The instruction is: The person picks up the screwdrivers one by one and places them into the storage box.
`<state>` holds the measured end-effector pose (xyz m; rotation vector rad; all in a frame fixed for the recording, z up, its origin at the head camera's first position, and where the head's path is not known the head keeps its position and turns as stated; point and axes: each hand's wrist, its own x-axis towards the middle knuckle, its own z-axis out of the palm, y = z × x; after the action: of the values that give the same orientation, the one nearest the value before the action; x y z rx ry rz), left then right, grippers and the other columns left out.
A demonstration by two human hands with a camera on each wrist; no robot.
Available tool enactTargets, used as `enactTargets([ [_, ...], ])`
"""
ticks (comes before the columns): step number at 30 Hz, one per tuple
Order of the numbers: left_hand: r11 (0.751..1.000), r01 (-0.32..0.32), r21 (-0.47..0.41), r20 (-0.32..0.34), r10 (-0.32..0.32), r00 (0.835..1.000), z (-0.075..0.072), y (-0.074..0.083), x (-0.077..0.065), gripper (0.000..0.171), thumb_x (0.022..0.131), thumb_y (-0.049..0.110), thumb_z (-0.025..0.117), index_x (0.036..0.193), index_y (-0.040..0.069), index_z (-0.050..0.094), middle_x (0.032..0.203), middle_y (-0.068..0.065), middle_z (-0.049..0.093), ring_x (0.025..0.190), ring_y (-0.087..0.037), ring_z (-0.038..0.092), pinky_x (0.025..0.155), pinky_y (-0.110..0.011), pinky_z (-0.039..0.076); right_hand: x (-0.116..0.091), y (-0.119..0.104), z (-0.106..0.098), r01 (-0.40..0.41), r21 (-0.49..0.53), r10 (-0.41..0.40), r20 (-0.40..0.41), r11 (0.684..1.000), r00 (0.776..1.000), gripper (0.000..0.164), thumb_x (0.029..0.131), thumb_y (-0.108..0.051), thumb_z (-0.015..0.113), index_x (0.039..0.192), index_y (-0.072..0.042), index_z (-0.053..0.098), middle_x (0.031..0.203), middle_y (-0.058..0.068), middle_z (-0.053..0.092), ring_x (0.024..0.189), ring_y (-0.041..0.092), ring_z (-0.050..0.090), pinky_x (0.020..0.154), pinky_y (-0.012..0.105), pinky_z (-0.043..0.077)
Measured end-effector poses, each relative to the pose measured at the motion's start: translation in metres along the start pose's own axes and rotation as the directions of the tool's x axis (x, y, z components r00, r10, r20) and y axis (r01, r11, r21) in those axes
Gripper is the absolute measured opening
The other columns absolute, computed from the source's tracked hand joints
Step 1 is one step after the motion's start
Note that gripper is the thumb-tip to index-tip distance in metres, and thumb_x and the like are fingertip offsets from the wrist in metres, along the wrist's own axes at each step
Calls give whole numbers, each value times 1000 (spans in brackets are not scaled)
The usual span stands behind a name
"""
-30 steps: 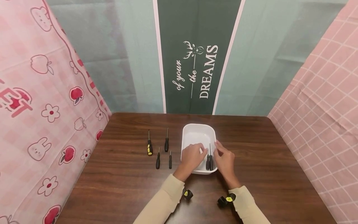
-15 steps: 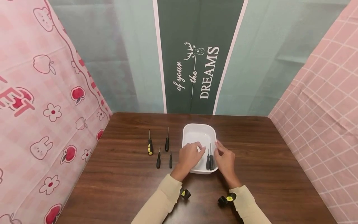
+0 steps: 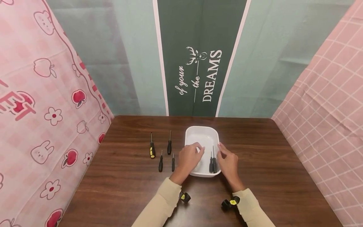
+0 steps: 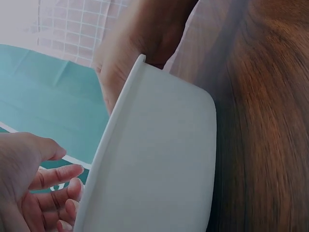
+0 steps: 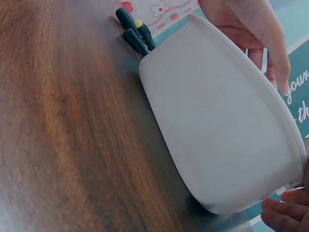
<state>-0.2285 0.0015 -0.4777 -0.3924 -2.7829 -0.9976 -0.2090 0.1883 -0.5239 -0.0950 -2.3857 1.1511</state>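
A white plastic tray (image 3: 202, 128) sits on the table, with two dark screwdrivers (image 3: 214, 165) side by side along its right inner wall. My left hand (image 3: 188, 159) hovers over the tray's left rim; its fingers are loosely bent and hold nothing in the left wrist view. At the right rim, my right hand (image 3: 228, 164) grips the tray's edge, fingertips showing against the outside in the right wrist view. Left of the tray lie a black-and-yellow screwdriver (image 3: 152, 150) and several black ones, among them a short screwdriver (image 3: 173, 164) closest to my left hand.
The dark wooden table (image 3: 255, 142) has a patterned pink cloth (image 3: 54, 116) along its left side and a pink grid cloth (image 3: 320, 104) on the right. A green printed curtain (image 3: 198, 63) hangs behind. Each wrist wears a small black camera (image 3: 226, 204).
My left hand has drawn back to the left, from the tray's middle toward its left rim. My right hand stays at the right rim, and the screwdrivers have not moved.
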Motion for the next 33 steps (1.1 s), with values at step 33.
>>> enactTargets([
  [33,1000,-3,19,-188,7,982,-14,-27,-10,14,95,28,68,89,18,75,60,11,51,51,-6,44,49,-25,35,-1,0,1,-39,10,39,-6,999,999,30,88,1,66,117,2,72,125,15,68,121,36,61,101,51,45],
])
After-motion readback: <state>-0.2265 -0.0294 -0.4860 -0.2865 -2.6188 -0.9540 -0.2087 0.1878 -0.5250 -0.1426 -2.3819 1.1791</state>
